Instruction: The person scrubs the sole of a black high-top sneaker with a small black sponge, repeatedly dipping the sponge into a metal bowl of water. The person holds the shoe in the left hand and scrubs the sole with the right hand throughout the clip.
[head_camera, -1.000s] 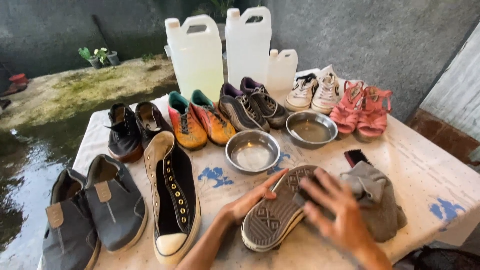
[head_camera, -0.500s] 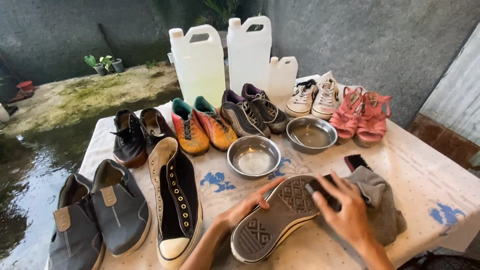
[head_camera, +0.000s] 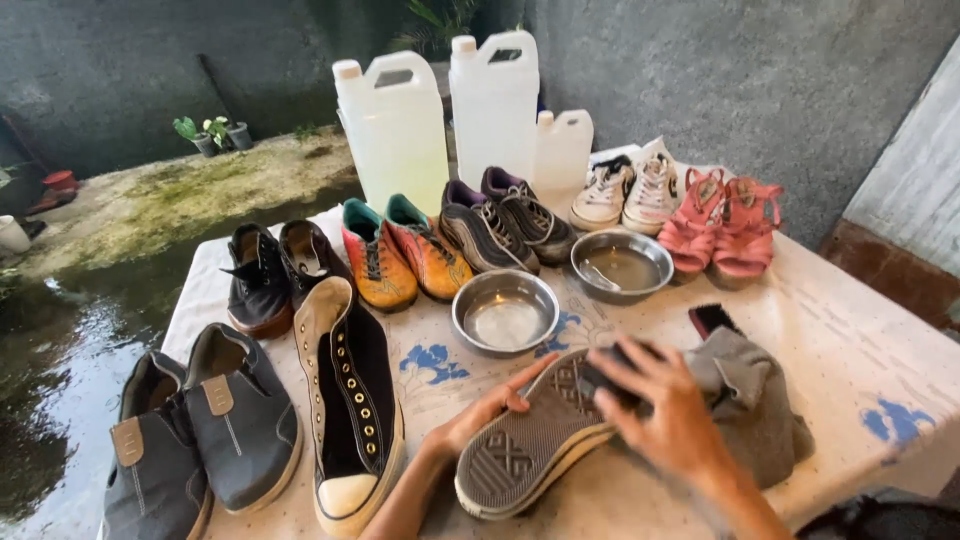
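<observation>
My left hand (head_camera: 478, 420) grips the side of a sneaker (head_camera: 527, 441) turned sole up near the table's front edge. The grey patterned sole faces me. My right hand (head_camera: 668, 412) presses a dark brush (head_camera: 603, 380) against the heel end of that sole. The matching black high-top sneaker (head_camera: 353, 390) lies upright just to the left. A grey cloth (head_camera: 757, 405) sits bunched to the right of my right hand, with a second dark brush (head_camera: 711, 320) behind it.
Two steel bowls (head_camera: 505, 311) (head_camera: 621, 265) stand mid-table. Pairs of shoes line the table: grey ones (head_camera: 200, 430) front left, black (head_camera: 272, 272), orange (head_camera: 402, 250), dark purple (head_camera: 505, 222), white (head_camera: 630, 190), pink sandals (head_camera: 722, 226). Three white jugs (head_camera: 398, 130) stand behind. Wet ground lies left.
The upturned sneaker has shifted slightly in my left hand, and my right hand with the brush has moved along the sole toward the heel. The view has tilted a little.
</observation>
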